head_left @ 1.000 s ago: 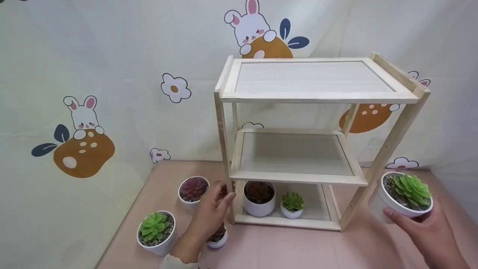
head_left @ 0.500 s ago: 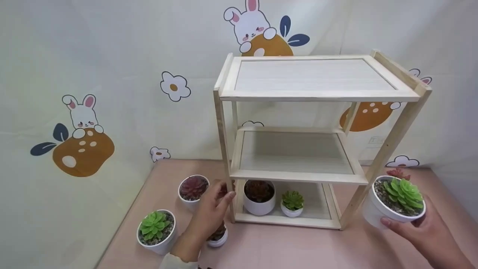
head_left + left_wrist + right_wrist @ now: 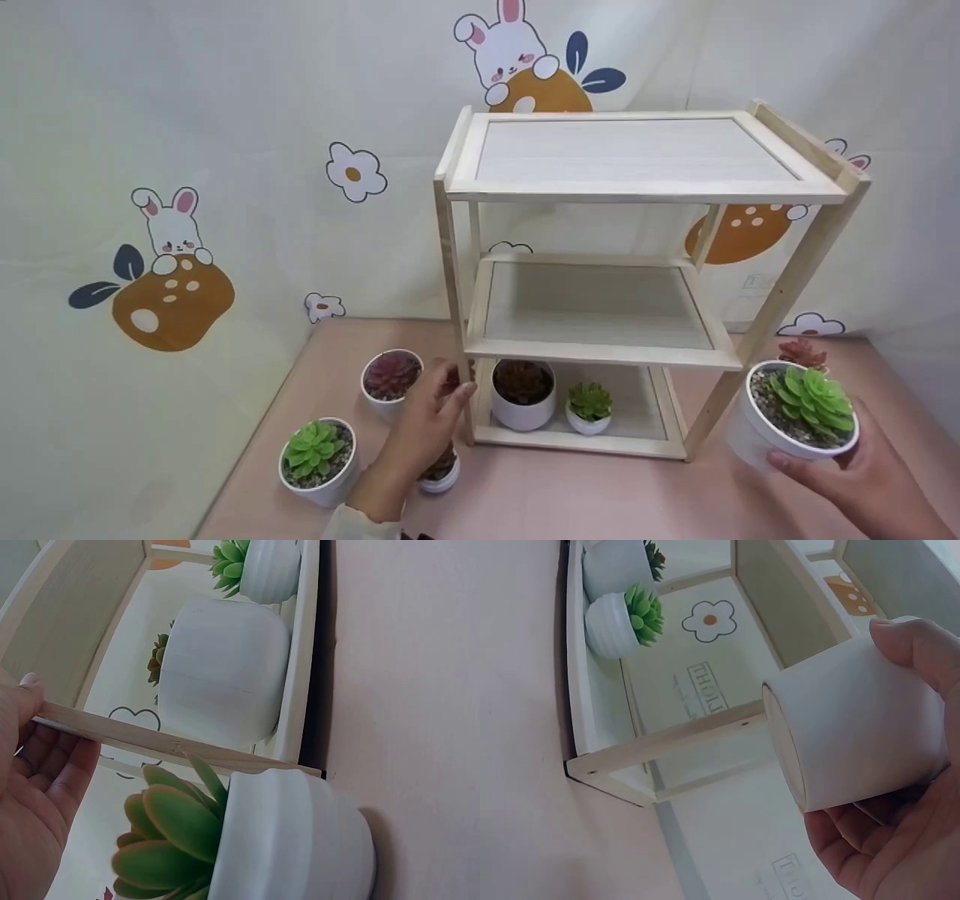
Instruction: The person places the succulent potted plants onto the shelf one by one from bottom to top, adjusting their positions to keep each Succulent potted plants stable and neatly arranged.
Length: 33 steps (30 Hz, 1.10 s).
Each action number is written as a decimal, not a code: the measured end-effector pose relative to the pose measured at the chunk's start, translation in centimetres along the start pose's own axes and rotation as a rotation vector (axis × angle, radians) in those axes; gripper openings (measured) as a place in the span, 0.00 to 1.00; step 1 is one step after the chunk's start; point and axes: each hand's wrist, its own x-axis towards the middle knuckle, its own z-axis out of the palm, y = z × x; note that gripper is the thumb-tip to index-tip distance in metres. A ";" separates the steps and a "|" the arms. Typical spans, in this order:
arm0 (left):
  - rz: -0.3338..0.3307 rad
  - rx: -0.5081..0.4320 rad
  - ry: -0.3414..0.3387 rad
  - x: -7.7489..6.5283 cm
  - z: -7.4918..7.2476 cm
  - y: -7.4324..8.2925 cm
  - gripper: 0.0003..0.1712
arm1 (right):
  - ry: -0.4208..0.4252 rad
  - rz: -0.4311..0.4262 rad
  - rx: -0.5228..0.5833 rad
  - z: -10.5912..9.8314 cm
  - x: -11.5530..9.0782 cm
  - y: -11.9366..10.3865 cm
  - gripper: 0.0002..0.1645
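Lower now, the green plant pot sits gripped in my right hand, right of the shelf. Two pots stand on its bottom level; my left hand rests open against its front post, four pots still outside.

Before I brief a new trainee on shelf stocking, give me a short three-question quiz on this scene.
1. True or false: the right hand grips a white pot with a green succulent.
2. How many pots stand on the bottom shelf of the wooden rack?
3. The left hand touches: A) the rack's front left post B) the top shelf C) the wall.

Key: 1 true; 2 two; 3 A.
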 end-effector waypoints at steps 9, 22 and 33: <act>0.000 -0.025 -0.002 0.1 0.2 -0.1 0.19 | -0.050 -0.046 0.005 1.3 -0.8 -1.2 0.62; 0.004 -0.075 -0.001 0.1 0.0 0.1 0.17 | -0.065 -0.083 0.135 5.8 -1.2 -2.2 0.57; 0.016 -0.061 0.001 0.1 0.1 -0.2 0.18 | -0.044 0.024 0.128 10.3 -0.1 -2.3 0.61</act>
